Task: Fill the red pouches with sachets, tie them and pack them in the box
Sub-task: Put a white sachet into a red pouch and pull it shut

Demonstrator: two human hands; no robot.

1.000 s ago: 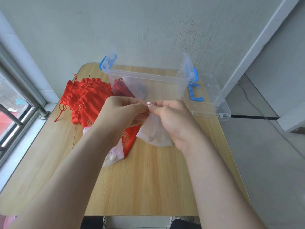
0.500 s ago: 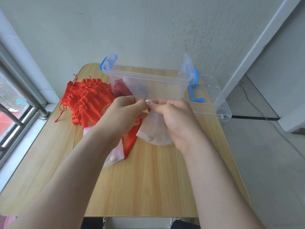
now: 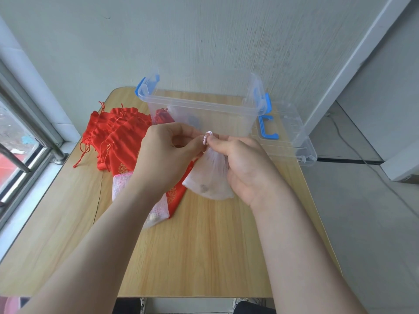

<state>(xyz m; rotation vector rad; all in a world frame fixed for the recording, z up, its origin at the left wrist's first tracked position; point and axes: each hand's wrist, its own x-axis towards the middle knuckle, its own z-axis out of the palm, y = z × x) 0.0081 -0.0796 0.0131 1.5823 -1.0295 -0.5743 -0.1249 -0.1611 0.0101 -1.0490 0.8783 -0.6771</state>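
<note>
pale wall behind, wooden bench [image 3: 204, 257] below — our left hand [image 3: 163, 159] and right hand [image 3: 244, 164] pinch the gathered neck of a white mesh sachet [image 3: 210, 177] between them. red pouches [image 3: 118, 132] lie left of the hands, box [image 3: 204, 107] just beyond. a loosened pinch could let the neck reopen — contents spill.

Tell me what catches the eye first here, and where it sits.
At centre, the left hand and right hand pinch the gathered neck of a white mesh sachet over the wooden table. A bright heap of red pouches lies to the left by the window. Behind the hands stands a clear box with blue latches, open.
</note>
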